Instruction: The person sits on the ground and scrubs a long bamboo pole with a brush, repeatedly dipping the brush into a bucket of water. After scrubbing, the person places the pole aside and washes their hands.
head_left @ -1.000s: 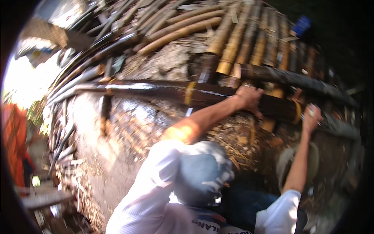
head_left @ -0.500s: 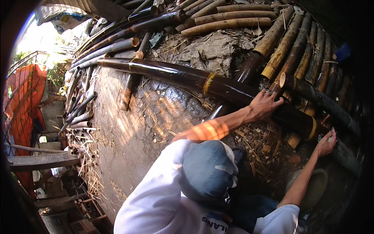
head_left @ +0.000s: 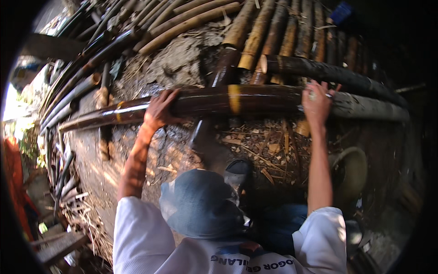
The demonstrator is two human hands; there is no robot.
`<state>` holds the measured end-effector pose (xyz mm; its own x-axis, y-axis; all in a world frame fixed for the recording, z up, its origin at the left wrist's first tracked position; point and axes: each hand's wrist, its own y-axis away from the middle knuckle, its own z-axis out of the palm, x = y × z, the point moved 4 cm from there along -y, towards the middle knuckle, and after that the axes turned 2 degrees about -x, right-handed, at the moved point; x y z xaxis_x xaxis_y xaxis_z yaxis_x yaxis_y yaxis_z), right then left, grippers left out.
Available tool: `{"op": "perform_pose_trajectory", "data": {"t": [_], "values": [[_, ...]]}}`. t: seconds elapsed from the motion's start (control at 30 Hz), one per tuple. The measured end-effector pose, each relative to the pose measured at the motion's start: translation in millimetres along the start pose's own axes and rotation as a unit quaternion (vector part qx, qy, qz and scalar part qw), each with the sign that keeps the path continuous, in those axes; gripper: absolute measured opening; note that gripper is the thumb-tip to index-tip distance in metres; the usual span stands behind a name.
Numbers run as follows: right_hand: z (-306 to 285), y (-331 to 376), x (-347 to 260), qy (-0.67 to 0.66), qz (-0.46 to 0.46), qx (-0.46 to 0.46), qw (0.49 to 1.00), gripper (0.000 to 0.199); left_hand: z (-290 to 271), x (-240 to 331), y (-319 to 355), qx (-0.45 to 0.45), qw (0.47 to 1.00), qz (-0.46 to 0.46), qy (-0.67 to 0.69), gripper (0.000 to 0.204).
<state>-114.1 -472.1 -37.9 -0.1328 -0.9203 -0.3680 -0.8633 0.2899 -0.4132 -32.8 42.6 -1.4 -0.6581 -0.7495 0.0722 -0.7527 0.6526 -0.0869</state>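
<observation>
A long, dark, wet bamboo pole (head_left: 205,101) with a yellow ring lies across in front of me, lower at its left end. On its left part rests my left hand (head_left: 159,109), fingers over the top and thumb apart, gripping it. My right hand (head_left: 315,102) presses on the pole where the glossy brown turns to dull grey (head_left: 365,107). Something whitish shows among its fingers, too small to name; a ring is on one finger.
Behind lie several brown bamboo poles (head_left: 260,34) and a grey one (head_left: 328,71). More poles (head_left: 73,98) are stacked at the left. Below the pole are wood chips (head_left: 273,148); a pale bucket (head_left: 353,169) stands at the right, and an orange sheet (head_left: 16,182) hangs far left.
The view has turned, so the pole now runs nearly level. My left hand is now farther left along it. The right hand is now on the pole's wet-to-grey border.
</observation>
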Motion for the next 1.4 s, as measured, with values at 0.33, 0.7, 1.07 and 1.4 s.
{"op": "perform_pose_trajectory", "data": {"t": [0.33,0.7,1.07,1.4], "values": [[-4,0,-27,-0.065,-0.009,0.042,0.997,0.015,13,-33,-20,-0.267,0.96,-0.081,-0.002,0.124],[-68,-32,159,0.041,0.038,0.054,0.997,0.012,34,-26,1,-0.157,0.984,-0.08,-0.018,0.117],[-275,23,189,0.206,0.133,-0.292,0.924,0.048,35,-45,18,-0.113,0.992,-0.063,-0.016,0.123],[-307,290,269,0.222,0.526,-0.253,0.781,0.082,26,-38,-15,-0.228,0.955,-0.113,0.156,0.125]]}}
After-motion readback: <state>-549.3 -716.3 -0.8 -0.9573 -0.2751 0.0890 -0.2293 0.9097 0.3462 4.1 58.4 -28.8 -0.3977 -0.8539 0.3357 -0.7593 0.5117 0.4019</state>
